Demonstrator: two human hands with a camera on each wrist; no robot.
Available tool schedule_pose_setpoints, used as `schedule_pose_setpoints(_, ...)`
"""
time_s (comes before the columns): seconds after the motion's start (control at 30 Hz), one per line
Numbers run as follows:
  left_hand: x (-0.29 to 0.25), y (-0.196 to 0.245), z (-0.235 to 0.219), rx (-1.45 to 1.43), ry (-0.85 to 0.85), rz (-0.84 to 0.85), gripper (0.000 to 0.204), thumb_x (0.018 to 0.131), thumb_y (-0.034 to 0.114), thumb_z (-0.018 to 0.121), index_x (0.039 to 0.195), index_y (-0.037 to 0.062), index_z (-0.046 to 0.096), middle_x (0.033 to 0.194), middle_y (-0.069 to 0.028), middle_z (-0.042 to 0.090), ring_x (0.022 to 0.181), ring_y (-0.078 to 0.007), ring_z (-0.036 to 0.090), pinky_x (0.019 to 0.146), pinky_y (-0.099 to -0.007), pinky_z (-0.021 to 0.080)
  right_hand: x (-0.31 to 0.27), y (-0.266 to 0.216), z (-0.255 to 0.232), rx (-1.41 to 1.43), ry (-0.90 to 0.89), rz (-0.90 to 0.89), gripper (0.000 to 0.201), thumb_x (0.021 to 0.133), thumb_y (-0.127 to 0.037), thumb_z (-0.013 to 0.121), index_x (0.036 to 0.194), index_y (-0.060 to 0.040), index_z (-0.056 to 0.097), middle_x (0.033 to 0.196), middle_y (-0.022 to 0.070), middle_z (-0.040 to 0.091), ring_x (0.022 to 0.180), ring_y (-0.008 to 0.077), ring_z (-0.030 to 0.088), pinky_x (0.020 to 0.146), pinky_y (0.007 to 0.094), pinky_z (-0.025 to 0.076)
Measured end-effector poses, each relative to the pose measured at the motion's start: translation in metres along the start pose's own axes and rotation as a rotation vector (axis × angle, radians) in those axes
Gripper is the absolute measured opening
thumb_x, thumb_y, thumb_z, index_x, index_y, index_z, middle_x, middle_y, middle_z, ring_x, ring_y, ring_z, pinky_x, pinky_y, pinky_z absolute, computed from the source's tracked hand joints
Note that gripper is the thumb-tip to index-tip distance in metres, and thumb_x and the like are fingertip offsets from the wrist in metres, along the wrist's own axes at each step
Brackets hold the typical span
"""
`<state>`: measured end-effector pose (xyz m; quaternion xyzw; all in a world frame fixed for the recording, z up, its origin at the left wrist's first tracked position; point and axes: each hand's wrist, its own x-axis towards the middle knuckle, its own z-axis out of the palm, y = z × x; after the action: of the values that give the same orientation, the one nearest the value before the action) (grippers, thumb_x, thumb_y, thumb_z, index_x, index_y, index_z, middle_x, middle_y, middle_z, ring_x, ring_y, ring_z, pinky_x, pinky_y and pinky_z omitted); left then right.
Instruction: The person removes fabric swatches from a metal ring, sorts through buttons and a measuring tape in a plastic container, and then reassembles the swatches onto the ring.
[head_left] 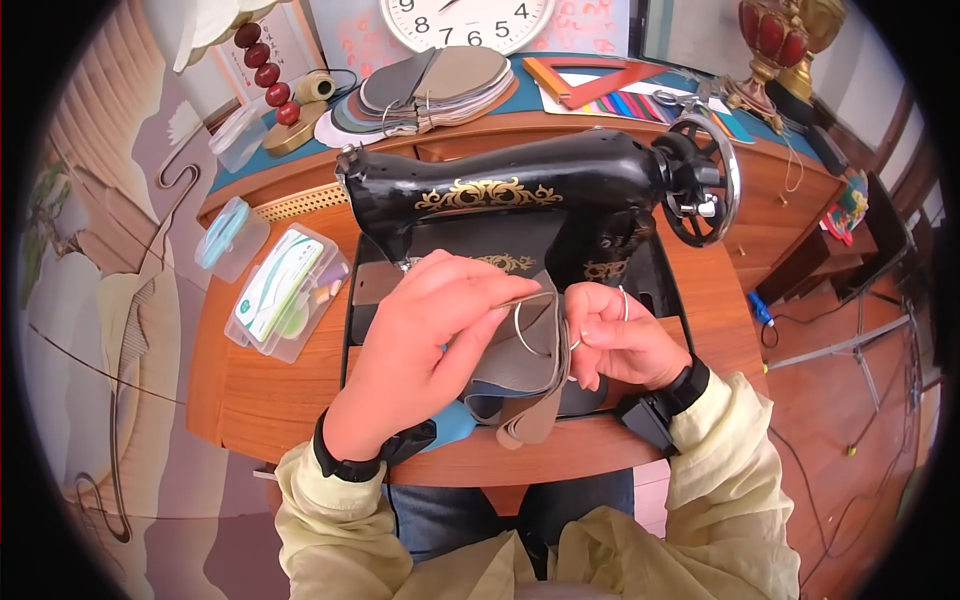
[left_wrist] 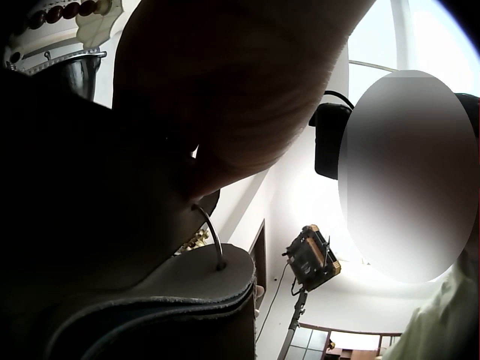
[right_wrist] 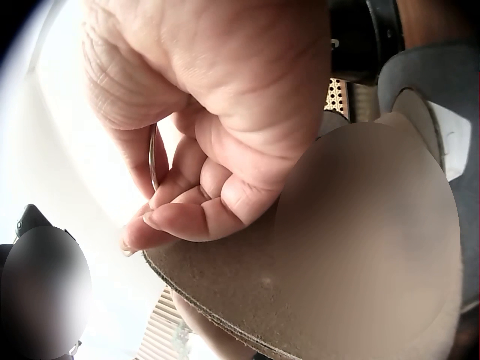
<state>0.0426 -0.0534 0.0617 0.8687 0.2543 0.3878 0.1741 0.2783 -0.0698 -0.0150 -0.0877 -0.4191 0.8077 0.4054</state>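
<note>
A stack of grey and brown leather-like swatches [head_left: 524, 368] hangs between the two hands, over the front of the sewing machine table. A metal ring [head_left: 521, 335] passes through holes in the swatches; its arc also shows in the left wrist view, entering a rounded swatch [left_wrist: 229, 264]. My left hand [head_left: 415, 345] pinches the upper edge of the stack between thumb and fingers. On the other side, my right hand [head_left: 628, 340] has its fingers curled, pinching a thin curved metal piece [right_wrist: 153, 161] right beside the stack. Its fingertips overlap the brown swatch [right_wrist: 240, 285] in the right wrist view.
A black sewing machine [head_left: 500, 185] with a handwheel [head_left: 703, 180] stands just beyond the hands. Left of it are a clear plastic box [head_left: 288, 290] and a blue-lidded container [head_left: 228, 235]. Another swatch stack [head_left: 430, 90] lies behind, near a clock [head_left: 465, 20].
</note>
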Motion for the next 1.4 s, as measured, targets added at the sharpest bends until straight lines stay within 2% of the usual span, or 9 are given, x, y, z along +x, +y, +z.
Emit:
schedule_pose_setpoints(0.2,0.001,0.005,-0.003,-0.109,-0.168,0.048,0.035,0.081,0.004,0.063,0.116,0.0034,0.067,0.099,-0.0101,0.067,0.085,-0.0238,0.057,0.076,-0.0337,0.044,0.004,0.006,-0.007,-0.001,0.0,-0.124,0.015,0.098,-0.02,0.054,0.1,-0.0053,0.054,0.079,0.0069,0.065,0.075,0.0131,0.065,0.068,0.0248,0.051)
schedule_pose_setpoints(0.33,0.002,0.013,0.0,-0.129,-0.19,0.004,0.041,0.079,0.01,0.067,0.119,0.0025,0.065,0.095,-0.0113,0.069,0.085,-0.0274,0.06,0.079,-0.0344,0.045,0.003,0.006,-0.008,0.034,0.055,-0.168,0.014,0.097,-0.018,0.056,0.104,-0.0063,0.053,0.081,0.0058,0.065,0.078,0.0117,0.064,0.071,0.025,0.051)
schedule_pose_setpoints(0.53,-0.001,0.0,0.002,-0.117,0.008,-0.016,0.023,0.083,0.009,0.068,0.105,0.0035,0.071,0.089,-0.0103,0.07,0.076,-0.027,0.063,0.073,-0.0348,0.048,0.005,0.003,0.004,-0.045,0.068,-0.188,0.02,0.094,-0.01,0.06,0.112,-0.0061,0.052,0.093,0.0068,0.067,0.084,0.0108,0.064,0.076,0.0243,0.051)
schedule_pose_setpoints(0.8,0.005,0.011,0.005,0.12,-0.044,0.168,0.028,0.075,-0.002,0.068,0.099,0.0099,0.073,0.097,-0.0056,0.071,0.083,-0.0223,0.066,0.074,-0.0312,0.049,0.004,0.012,-0.004,-0.186,0.172,-0.228,0.011,0.091,-0.004,0.062,0.102,-0.0052,0.058,0.097,0.0059,0.068,0.091,0.0118,0.065,0.079,0.0249,0.051)
schedule_pose_setpoints(1.0,0.008,-0.005,0.002,-0.162,0.016,0.122,0.026,0.077,-0.001,0.069,0.101,0.0075,0.07,0.099,-0.0066,0.068,0.085,-0.0223,0.065,0.073,-0.0315,0.051,0.001,-0.003,0.001,-0.134,0.182,-0.19,0.005,0.092,-0.005,0.06,0.097,-0.0057,0.059,0.09,0.0059,0.069,0.082,0.0102,0.065,0.073,0.022,0.051)
schedule_pose_setpoints(1.13,0.0,-0.032,-0.003,-0.314,0.104,-0.321,0.019,0.08,0.008,0.072,0.098,0.0039,0.07,0.097,-0.0129,0.068,0.083,-0.0211,0.066,0.07,-0.032,0.052,0.002,-0.001,-0.007,0.027,0.117,-0.248,0.003,0.092,-0.006,0.06,0.094,-0.0061,0.057,0.088,0.0066,0.069,0.078,0.01,0.064,0.068,0.0201,0.05)
schedule_pose_setpoints(1.23,-0.007,-0.051,-0.008,0.116,-0.401,-0.609,0.027,0.079,0.012,0.075,0.099,-0.0032,0.067,0.105,-0.0157,0.064,0.09,-0.0163,0.064,0.076,-0.0278,0.051,0.001,0.003,-0.01,0.13,0.094,-0.257,0.003,0.093,-0.006,0.059,0.094,-0.0061,0.056,0.086,0.0059,0.067,0.078,0.0106,0.064,0.07,0.0215,0.05)
schedule_pose_setpoints(1.27,-0.012,-0.056,-0.002,0.19,-0.463,-0.631,0.043,0.075,0.023,0.079,0.105,-0.0054,0.063,0.107,-0.0194,0.061,0.09,-0.0234,0.064,0.076,-0.032,0.051,0.001,0.002,-0.01,0.145,0.078,-0.252,0.003,0.093,-0.007,0.059,0.094,-0.0061,0.056,0.086,0.0057,0.067,0.079,0.0109,0.064,0.07,0.0223,0.05)
schedule_pose_setpoints(1.4,-0.028,-0.075,0.027,0.485,-0.337,-0.511,0.054,0.07,0.025,0.08,0.11,-0.0045,0.059,0.1,-0.021,0.058,0.092,-0.0379,0.059,0.08,-0.0416,0.049,0.002,-0.001,-0.008,0.176,0.053,-0.237,0.006,0.093,-0.009,0.06,0.093,-0.0062,0.055,0.085,0.0051,0.066,0.079,0.012,0.064,0.074,0.0249,0.05)
